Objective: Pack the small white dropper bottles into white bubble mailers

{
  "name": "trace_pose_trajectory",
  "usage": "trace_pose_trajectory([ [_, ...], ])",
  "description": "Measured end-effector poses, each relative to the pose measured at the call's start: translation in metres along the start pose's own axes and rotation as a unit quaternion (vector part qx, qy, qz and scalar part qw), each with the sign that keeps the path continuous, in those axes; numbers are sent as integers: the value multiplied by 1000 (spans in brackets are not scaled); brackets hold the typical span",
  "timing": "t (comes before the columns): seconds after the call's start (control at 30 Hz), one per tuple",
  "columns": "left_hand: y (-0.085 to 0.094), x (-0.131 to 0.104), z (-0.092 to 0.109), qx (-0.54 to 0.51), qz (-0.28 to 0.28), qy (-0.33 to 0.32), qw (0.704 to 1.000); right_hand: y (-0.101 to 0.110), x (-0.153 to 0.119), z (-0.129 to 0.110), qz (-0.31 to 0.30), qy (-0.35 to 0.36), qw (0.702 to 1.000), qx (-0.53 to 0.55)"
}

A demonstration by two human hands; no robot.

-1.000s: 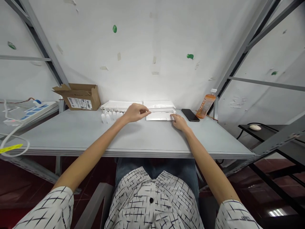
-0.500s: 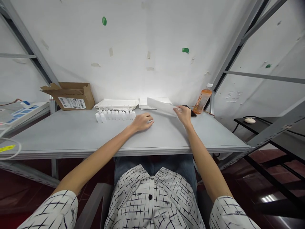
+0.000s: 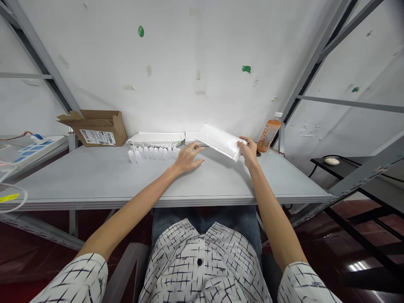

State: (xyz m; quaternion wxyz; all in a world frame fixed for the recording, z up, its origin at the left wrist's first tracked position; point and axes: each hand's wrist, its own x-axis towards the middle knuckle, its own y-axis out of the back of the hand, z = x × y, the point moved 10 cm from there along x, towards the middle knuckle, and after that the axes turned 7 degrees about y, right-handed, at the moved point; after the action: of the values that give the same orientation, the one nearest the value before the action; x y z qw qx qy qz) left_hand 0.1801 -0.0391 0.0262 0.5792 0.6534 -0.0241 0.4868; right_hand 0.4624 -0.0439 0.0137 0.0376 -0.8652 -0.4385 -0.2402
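A white padded mailer (image 3: pixel 222 142) is tilted above the table, its right end pinched by my right hand (image 3: pixel 248 150). My left hand (image 3: pixel 188 157) is over the grey tabletop, thumb and fingers apart with nothing between them, a little short of the mailer's left end. Just left of it, several white tags (image 3: pixel 154 152) on strings hang over the front of a white stack (image 3: pixel 156 137). A second white stack (image 3: pixel 190 137) is partly hidden behind the mailer and my left hand.
An open cardboard box (image 3: pixel 97 128) with a label stands at the back left. At the back right, an orange drink bottle (image 3: pixel 269 132) leans near the rack post, with a dark flat object mostly hidden beside it. A power strip (image 3: pixel 38 147) lies far left.
My right hand has turned the mailer so its broad face shows, and shifted it slightly right. My left hand has opened its fingers and risen a little toward it.
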Motion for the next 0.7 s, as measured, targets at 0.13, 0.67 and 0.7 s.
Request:
trace_pose_trajectory([
  [0.13,4,1,2,-6,23,-17,1000,-2,-2,0,-14,-24,999,25],
  [0.67,42,2,14,-10,92,-24,995,-23,-11,-13,-124,-13,991,53],
  [0.7,41,2,16,-13,82,-31,996,-24,-12,-13,-132,-16,990,57],
])
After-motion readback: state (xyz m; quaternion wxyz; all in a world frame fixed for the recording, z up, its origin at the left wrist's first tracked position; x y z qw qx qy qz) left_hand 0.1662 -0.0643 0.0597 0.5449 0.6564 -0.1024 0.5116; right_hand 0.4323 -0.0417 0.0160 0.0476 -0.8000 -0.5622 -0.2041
